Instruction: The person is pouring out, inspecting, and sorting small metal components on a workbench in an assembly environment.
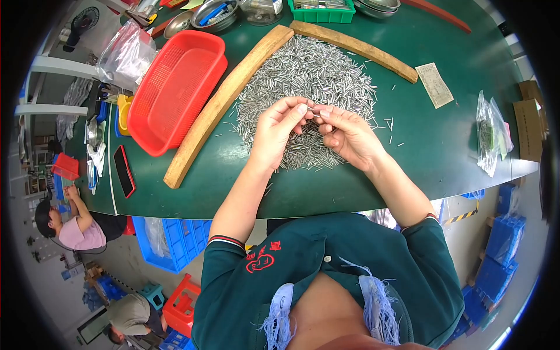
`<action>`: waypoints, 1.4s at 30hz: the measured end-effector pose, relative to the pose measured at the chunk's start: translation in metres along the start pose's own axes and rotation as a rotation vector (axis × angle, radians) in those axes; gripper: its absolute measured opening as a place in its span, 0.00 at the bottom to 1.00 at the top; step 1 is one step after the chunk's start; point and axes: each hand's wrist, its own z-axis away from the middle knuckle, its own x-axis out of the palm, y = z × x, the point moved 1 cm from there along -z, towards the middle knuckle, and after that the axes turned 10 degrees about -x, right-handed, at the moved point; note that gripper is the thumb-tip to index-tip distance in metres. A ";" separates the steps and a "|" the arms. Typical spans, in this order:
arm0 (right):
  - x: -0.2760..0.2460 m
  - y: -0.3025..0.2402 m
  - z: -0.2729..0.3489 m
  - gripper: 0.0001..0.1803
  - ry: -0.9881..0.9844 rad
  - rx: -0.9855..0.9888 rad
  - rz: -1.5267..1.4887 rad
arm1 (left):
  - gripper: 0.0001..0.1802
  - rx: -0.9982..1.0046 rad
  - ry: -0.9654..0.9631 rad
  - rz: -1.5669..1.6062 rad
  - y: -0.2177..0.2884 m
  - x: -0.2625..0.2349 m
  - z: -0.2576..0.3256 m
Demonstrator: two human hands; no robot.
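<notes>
A few slim metal pins (315, 111) sit between the fingertips of both hands, over the middle of the loose pile; their exact number cannot be told. The left hand (283, 124), reaching in from 7 o'clock, is closed to a pinch, thumb against forefinger, with hold of the pins' near ends. The right hand (351, 134), from 5 o'clock, pinches them likewise between thumb and forefinger, its other fingers curled loosely beneath. Around and under the hands spreads a heap of similar silvery pins (315, 64), with strays at 3 to 4 o'clock. One wooden bar (227, 108) borders the heap from 8 to 11 o'clock; a second bar (356, 49) slants away at 1 o'clock. Beyond the first, at 9 to 10 o'clock, lies a red perforated basket (175, 93), and at 8 o'clock a red-edged phone (123, 172). Toward 2 to 3 o'clock a paper sheet (434, 86) on the green desk (466, 52) bears lines of writing too small to read; past it, at 3 o'clock, lies a clear plastic bag (491, 134). At 12 o'clock stands a green bin (321, 13). Toward 7 o'clock, red embroidered lettering (261, 263) and an outlined emblem mark the person's dark green shirt (344, 256).
</notes>
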 end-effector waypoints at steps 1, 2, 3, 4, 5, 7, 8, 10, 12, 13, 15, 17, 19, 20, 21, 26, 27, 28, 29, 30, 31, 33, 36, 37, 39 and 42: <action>0.000 0.000 0.000 0.14 -0.001 -0.012 -0.002 | 0.09 -0.005 0.000 0.015 0.001 0.000 0.000; 0.000 0.000 0.000 0.14 -0.001 -0.025 -0.004 | 0.09 -0.006 -0.001 0.015 0.002 0.002 0.000; -0.001 0.000 0.000 0.14 -0.001 -0.025 -0.005 | 0.09 0.033 0.044 -0.023 0.003 0.005 0.001; -0.002 -0.001 0.000 0.15 -0.004 -0.041 -0.029 | 0.09 0.072 0.088 -0.060 0.005 0.007 0.001; -0.002 -0.002 0.001 0.16 -0.007 -0.057 -0.053 | 0.09 0.071 0.087 -0.060 0.006 0.008 0.002; -0.003 -0.002 0.001 0.16 -0.013 -0.059 -0.037 | 0.10 0.141 0.114 -0.126 0.008 0.010 0.003; -0.003 -0.002 0.001 0.16 -0.020 -0.059 -0.022 | 0.10 0.140 0.114 -0.127 0.007 0.009 0.004; 0.001 -0.002 0.001 0.15 -0.016 -0.041 0.013 | 0.09 0.136 0.079 -0.105 0.005 0.008 0.003; 0.003 -0.001 0.001 0.14 -0.013 -0.022 0.047 | 0.09 0.109 0.051 -0.077 0.003 0.006 0.003; 0.003 0.000 0.002 0.14 -0.017 -0.025 0.060 | 0.09 0.082 0.022 -0.048 0.002 0.006 0.003; 0.001 0.001 0.002 0.13 -0.018 -0.030 0.072 | 0.09 0.148 0.057 -0.134 0.003 0.012 0.005; 0.000 0.002 0.004 0.12 -0.033 -0.065 0.108 | 0.08 0.215 0.089 -0.220 0.000 0.013 0.006; -0.001 0.003 0.004 0.12 -0.036 -0.077 0.126 | 0.07 0.363 0.172 -0.393 -0.007 0.011 0.001; -0.001 0.003 0.003 0.11 -0.042 -0.085 0.142 | 0.07 0.362 0.156 -0.390 -0.008 0.012 0.000; -0.001 0.005 0.003 0.11 -0.041 -0.086 0.150 | 0.06 0.420 0.191 -0.480 -0.006 0.012 0.002; -0.004 0.007 0.001 0.12 -0.045 -0.092 0.150 | 0.06 0.495 0.232 -0.533 -0.005 0.015 0.005; -0.005 0.007 0.002 0.12 -0.056 -0.077 0.150 | 0.09 0.465 0.218 -0.540 -0.005 0.013 0.004; -0.005 0.006 0.002 0.12 -0.067 -0.062 0.150 | 0.09 0.466 0.199 -0.538 -0.004 0.015 0.004; -0.004 0.005 0.002 0.12 -0.051 -0.061 0.157 | 0.10 0.448 0.214 -0.553 -0.003 0.018 0.005; -0.004 0.005 0.003 0.12 -0.037 -0.076 0.158 | 0.12 0.430 0.229 -0.569 -0.001 0.019 0.005; -0.003 0.004 0.003 0.11 -0.050 -0.070 0.153 | 0.14 0.438 0.204 -0.594 0.000 0.020 0.006; -0.003 0.005 0.000 0.10 -0.060 -0.059 0.139 | 0.13 0.500 0.215 -0.670 0.000 0.017 0.005; -0.003 0.003 0.000 0.09 -0.085 -0.042 0.094 | 0.06 0.540 0.243 -0.632 -0.002 0.016 0.003; -0.005 0.005 -0.001 0.09 -0.069 -0.040 0.077 | 0.06 0.527 0.238 -0.601 -0.004 0.017 0.003; -0.007 0.004 0.000 0.10 -0.046 -0.041 0.084 | 0.05 0.520 0.211 -0.568 -0.006 0.016 0.003; -0.004 0.005 0.002 0.09 -0.051 -0.060 0.045 | 0.06 0.474 0.187 -0.607 -0.007 0.012 0.005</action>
